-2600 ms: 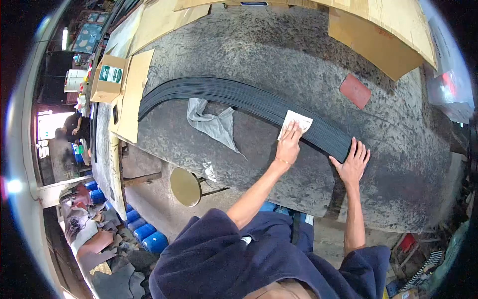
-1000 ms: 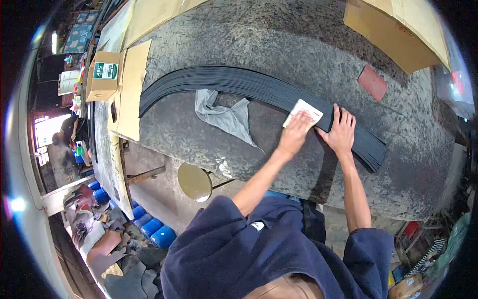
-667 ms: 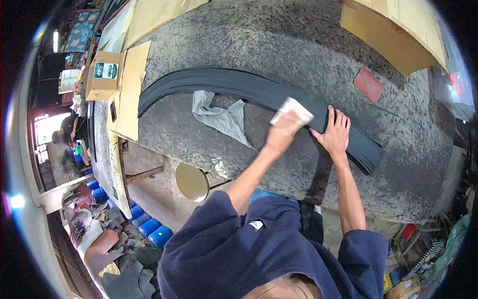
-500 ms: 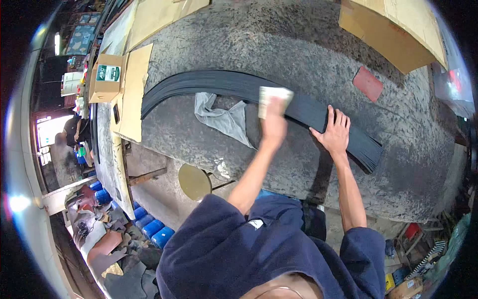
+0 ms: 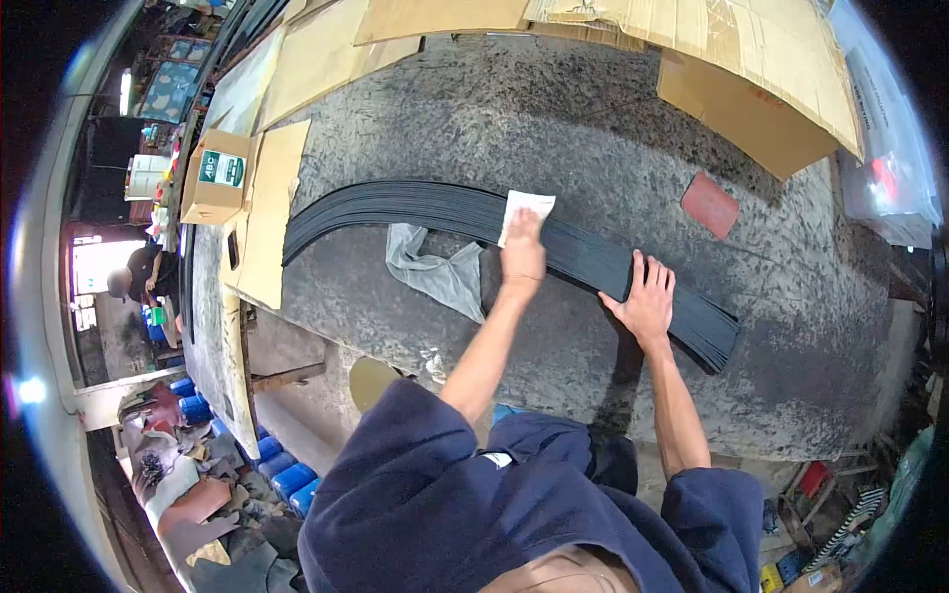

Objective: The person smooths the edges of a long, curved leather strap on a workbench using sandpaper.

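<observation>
My left hand (image 5: 523, 259) presses a folded white cloth or pad (image 5: 531, 205) onto a long, curved bundle of thin dark strips (image 5: 425, 203), near its middle. Farther right, my right hand (image 5: 645, 301) lies flat on the same bundle, fingers spread and thumb out to the left. Beyond it, the strip ends fan out slightly at the right. A crumpled grey cloth (image 5: 435, 272) rests just below the bundle, to the left of my left hand.
The dark, scuffed table (image 5: 395, 316) bears a reddish flat piece (image 5: 710, 206), a large cardboard box (image 5: 751, 114) and a small labelled box (image 5: 213, 178). A round stool (image 5: 374, 381) and blue containers (image 5: 294, 479) stand below. Another person (image 5: 148, 269) is at the far left.
The view has shifted, so the bundle sits lower at its left part. The white cloth and my left hand look sharper and lie slightly left in view; my right hand remains on the strips.
</observation>
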The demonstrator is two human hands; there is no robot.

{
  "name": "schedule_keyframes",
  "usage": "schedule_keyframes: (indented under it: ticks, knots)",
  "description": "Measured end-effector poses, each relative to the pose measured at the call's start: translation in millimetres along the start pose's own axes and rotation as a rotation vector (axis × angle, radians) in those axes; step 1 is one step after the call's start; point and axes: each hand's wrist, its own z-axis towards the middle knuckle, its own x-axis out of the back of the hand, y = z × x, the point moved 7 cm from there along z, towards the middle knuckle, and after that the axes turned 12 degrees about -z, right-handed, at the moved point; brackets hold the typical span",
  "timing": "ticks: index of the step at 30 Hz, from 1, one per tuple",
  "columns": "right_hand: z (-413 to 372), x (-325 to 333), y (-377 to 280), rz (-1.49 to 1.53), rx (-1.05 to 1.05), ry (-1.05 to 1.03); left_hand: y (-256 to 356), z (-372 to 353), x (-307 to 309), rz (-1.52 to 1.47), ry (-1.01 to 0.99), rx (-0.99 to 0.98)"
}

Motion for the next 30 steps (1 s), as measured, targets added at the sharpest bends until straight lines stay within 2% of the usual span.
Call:
schedule_keyframes:
  ticks: [1, 2, 4, 6, 8, 10, 11, 12, 14, 15, 16, 18, 19, 20, 22, 23, 24, 26, 27, 28, 30]
  knots:
    - [-1.8, -2.3, -1.2, -0.002, -0.007, -0.031, 12.5, -10.5, -16.5, -0.064, -0.066, -0.037]
    - [-5.8, -2.2, -4.2, 0.004, -0.002, -0.039, 35.9, -28.9, -34.0, -0.091, -0.193, -0.244]
    - [-1.4, -1.3, -0.7, 0.011, -0.011, -0.032, 40.4, -31.4, -23.9, -0.189, -0.402, -0.324]
    - [-0.9, 1.3, 0.8, -0.007, -0.017, -0.002, -5.8, 13.7, 11.7, -0.195, -0.253, 0.173]
    - [-2.7, -0.6, -0.6, 0.012, -0.017, -0.025, -15.8, 3.9, -17.9, 0.007, -0.052, 0.05]
    - [-7.4, -3.1, -3.2, -0.02, -0.011, -0.03, 40.4, -36.0, -47.3, 0.011, -0.374, -0.252]
    - [-4.7, -1.8, -1.9, 0.0, -0.008, -0.014, 53.2, -40.3, -30.7, -0.113, -0.332, -0.454]
    - [-3.6, -1.0, -0.8, 0.021, -0.007, -0.002, 20.8, -30.1, -34.2, -0.098, -0.354, -0.349]
    - [-4.0, -0.4, 2.5, 0.0, -0.009, 0.011, -25.0, 21.5, -0.4, -0.328, -0.287, 0.168]
    - [-3.5, -0.3, 2.6, 0.003, -0.018, 0.001, -13.1, 12.6, -1.1, 0.001, -0.066, 0.082]
    - [-4.5, -1.5, -0.3, 0.01, -0.021, -0.014, 9.4, -1.1, -14.8, 0.015, -0.146, 0.01]
    - [-5.3, -1.2, -2.0, -0.002, -0.017, -0.005, 52.6, -39.6, -28.3, -0.135, -0.279, -0.437]
    - [-5.6, 0.7, -1.7, 0.002, -0.006, 0.007, 28.5, -29.4, -27.6, -0.186, -0.395, -0.341]
    - [-4.6, 1.4, -0.3, 0.008, 0.0, 0.02, -2.7, -12.3, -18.6, -0.107, -0.294, -0.134]
    - [-4.3, 0.7, -1.3, 0.029, -0.012, 0.031, -19.0, 9.2, 4.0, -0.082, 0.0, 0.01]
    - [-2.0, -2.0, -0.9, 0.032, -0.024, 0.005, -5.0, -0.3, -15.0, -0.083, -0.104, 0.057]
    - [-4.7, -2.9, -0.5, 0.031, -0.028, -0.026, 28.6, -19.6, -26.6, -0.135, -0.223, -0.195]
    - [-6.0, -2.2, -0.2, 0.022, -0.007, 0.023, 28.8, -24.3, -20.6, -0.211, -0.403, -0.307]
    - [-4.5, -1.0, 0.8, 0.013, -0.002, 0.023, 1.3, -10.0, -4.5, -0.148, -0.208, -0.192]
    - [-5.6, -1.2, -0.1, 0.009, -0.005, 0.018, -33.7, 15.4, 2.0, -0.177, -0.167, 0.114]
    - [-4.0, -3.4, 0.3, 0.017, -0.025, 0.009, -12.5, 7.4, -0.1, -0.068, -0.046, 0.101]
